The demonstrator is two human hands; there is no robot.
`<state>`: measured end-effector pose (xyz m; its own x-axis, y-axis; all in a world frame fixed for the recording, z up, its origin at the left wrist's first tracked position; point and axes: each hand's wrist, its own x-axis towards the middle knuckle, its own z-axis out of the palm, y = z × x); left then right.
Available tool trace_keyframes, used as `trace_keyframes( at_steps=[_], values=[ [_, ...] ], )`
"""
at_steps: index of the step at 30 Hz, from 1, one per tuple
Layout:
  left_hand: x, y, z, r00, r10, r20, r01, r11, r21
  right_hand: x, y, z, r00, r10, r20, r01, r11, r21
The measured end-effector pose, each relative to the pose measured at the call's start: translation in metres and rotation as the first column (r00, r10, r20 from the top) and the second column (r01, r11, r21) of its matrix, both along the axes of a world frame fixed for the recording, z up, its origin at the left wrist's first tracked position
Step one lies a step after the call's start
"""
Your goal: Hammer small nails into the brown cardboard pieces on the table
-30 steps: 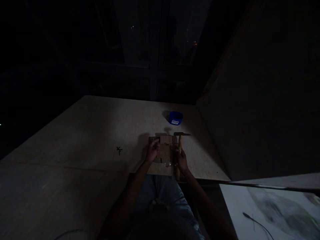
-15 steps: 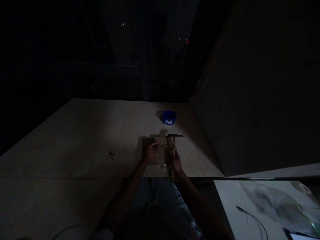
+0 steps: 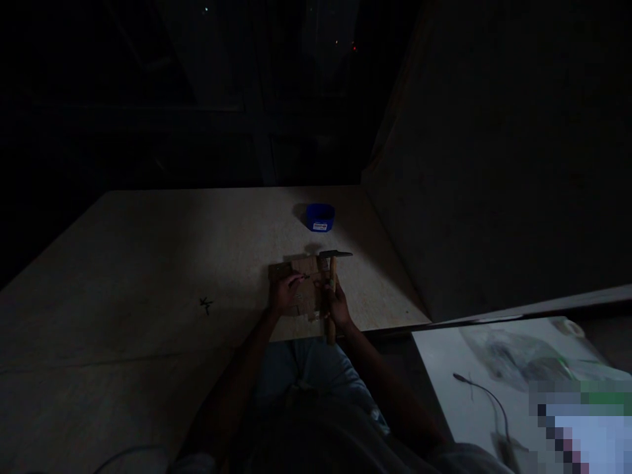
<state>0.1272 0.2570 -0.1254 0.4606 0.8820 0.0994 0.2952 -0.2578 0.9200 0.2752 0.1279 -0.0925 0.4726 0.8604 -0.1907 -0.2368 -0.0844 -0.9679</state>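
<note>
left hand (image 3: 282,294) pinching thin dark piece (image 3: 306,277), brown cardboard (image 3: 305,301) beneath, right hand (image 3: 339,308) gripping wooden-handled hammer (image 3: 332,268)

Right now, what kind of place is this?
Probably a dim indoor workshop or work corner, though it's too dark to be sure. The right hand holds a wooden-handled hammer, there's a broad table in front, and small dark pieces lie on it.

We're in deep gloom here: pale desk (image 3: 148,257) before dark panes (image 3: 212,59), tiny lights (image 3: 354,48) glinting, a tall dark panel (image 3: 494,164) on our right, white desk (image 3: 454,352) below.
</note>
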Motion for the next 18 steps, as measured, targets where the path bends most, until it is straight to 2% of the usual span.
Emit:
trace_keyframes(
  at_steps=[6, 18],
  values=[
    [0.002, 0.002, -0.008, 1.000, -0.004, -0.031, 0.005, 1.000, 0.023, 0.001, 0.000, 0.002, 1.000, 0.004, -0.026, -0.004, 1.000, -0.007],
    [0.001, 0.001, -0.015, 0.998, -0.012, -0.054, 0.017, 0.996, 0.085, 0.001, 0.000, 0.001, 1.000, 0.013, -0.010, -0.013, 1.000, -0.009]
  ],
)
